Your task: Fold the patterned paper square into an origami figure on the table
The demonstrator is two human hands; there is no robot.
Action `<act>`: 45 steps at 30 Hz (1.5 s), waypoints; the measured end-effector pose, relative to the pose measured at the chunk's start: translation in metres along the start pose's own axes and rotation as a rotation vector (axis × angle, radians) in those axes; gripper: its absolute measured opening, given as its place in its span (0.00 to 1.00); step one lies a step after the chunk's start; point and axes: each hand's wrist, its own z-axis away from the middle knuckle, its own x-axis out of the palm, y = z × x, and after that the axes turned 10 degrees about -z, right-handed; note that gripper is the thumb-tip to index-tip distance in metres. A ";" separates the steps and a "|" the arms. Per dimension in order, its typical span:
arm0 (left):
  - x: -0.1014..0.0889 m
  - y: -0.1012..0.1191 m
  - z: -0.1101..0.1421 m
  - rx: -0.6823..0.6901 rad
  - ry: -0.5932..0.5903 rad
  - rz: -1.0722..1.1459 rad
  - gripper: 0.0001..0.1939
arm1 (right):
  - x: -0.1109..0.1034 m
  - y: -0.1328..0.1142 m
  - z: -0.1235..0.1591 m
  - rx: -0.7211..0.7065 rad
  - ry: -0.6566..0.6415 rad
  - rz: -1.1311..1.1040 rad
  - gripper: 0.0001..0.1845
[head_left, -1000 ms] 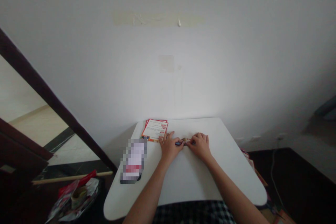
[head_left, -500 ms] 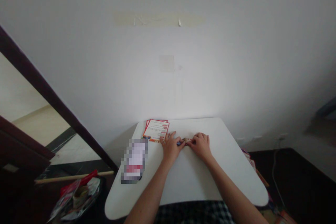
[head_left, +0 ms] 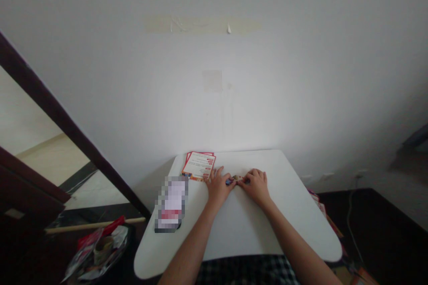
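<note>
Between my two hands, over the middle of the white table (head_left: 240, 227), is a small, narrow piece of patterned paper (head_left: 238, 178), apparently folded. My left hand (head_left: 219, 187) pinches its left end between thumb and index finger, where a bit of blue shows; the other fingers are spread beside the printed sheets. Its right end is pinched by my right hand (head_left: 257, 185), with the remaining fingers curled. Fingertips hide much of the paper, so its full shape cannot be made out.
Red-bordered printed sheets (head_left: 199, 164) lie at the table's back left. A blurred-out phone-like object (head_left: 172, 205) rests at the left edge. Behind the table rises a white wall (head_left: 284, 75). A bag-lined bin (head_left: 103, 249) stands on the floor at left.
My hands keep almost the same place. Slightly more of the paper's patterned surface shows between my fingertips.
</note>
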 end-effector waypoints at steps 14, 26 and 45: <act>-0.001 0.000 -0.001 -0.016 -0.057 -0.031 0.15 | -0.012 -0.012 -0.018 0.166 -0.147 0.029 0.18; -0.006 0.005 -0.001 -0.001 -0.095 -0.054 0.16 | -0.012 -0.009 -0.014 0.142 -0.124 0.027 0.17; -0.002 0.004 0.006 -0.025 -0.065 -0.066 0.15 | -0.013 -0.007 -0.015 0.159 -0.121 -0.009 0.16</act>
